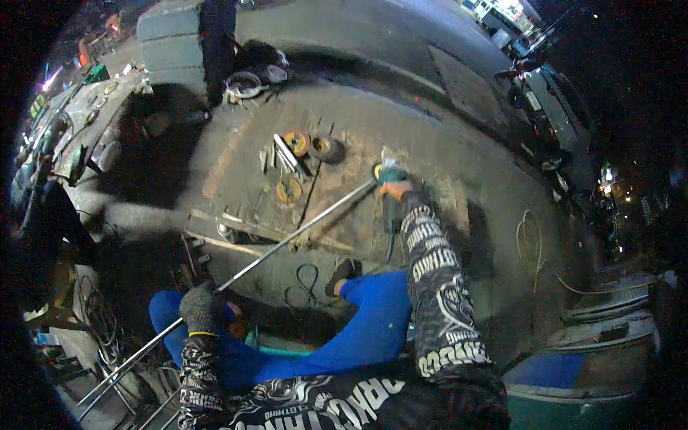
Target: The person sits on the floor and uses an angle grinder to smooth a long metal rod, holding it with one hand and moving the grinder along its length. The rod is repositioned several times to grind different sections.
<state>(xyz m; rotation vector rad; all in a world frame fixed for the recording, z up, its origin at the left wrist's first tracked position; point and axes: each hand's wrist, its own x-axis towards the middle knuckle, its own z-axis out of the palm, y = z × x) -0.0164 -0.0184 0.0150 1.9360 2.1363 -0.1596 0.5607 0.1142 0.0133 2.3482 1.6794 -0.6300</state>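
Gripping a metal rod (294, 236) is the left hand (201, 312); the right hand (395, 189) clasps a grinder (392, 213). A silvery can-like object (227, 233) has blurred insides.

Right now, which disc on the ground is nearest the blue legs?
The yellow disc, lowest in the picture; the red disc and grey disc lie farther away.

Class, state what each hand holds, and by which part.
The grey-gloved left hand grips a long, straight, silvery metal rod partway along; the right hand holds a dark green grinder near its disc end.
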